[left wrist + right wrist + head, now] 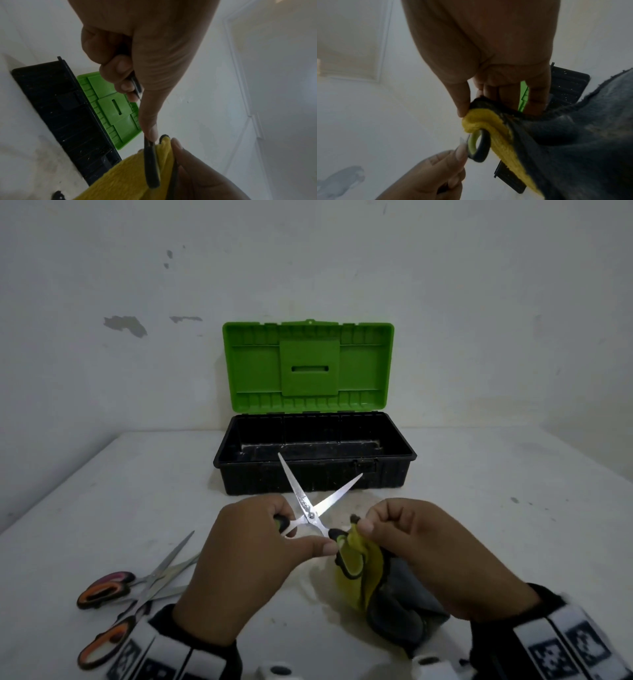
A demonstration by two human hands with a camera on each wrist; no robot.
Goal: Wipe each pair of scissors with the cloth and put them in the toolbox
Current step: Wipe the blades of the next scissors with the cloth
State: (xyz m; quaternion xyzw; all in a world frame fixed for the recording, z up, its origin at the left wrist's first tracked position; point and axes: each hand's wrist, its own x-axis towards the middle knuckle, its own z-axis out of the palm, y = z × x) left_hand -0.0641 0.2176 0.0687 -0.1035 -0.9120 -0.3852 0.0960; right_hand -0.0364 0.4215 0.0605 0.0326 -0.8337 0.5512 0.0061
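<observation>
While the left hand [246, 556] grips spread scissors [310, 508] before the toolbox [315, 474], the right hand [431, 546] pinches cloth [366, 573].

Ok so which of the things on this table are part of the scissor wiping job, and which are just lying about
Part of the job:
- green-handled scissors, blades open, held by the left hand
- yellow and grey cloth, pinched by the right hand
- open toolbox, nothing seen inside
- orange-handled scissors waiting at the left

Just lying about:
- nothing besides the white table
</observation>
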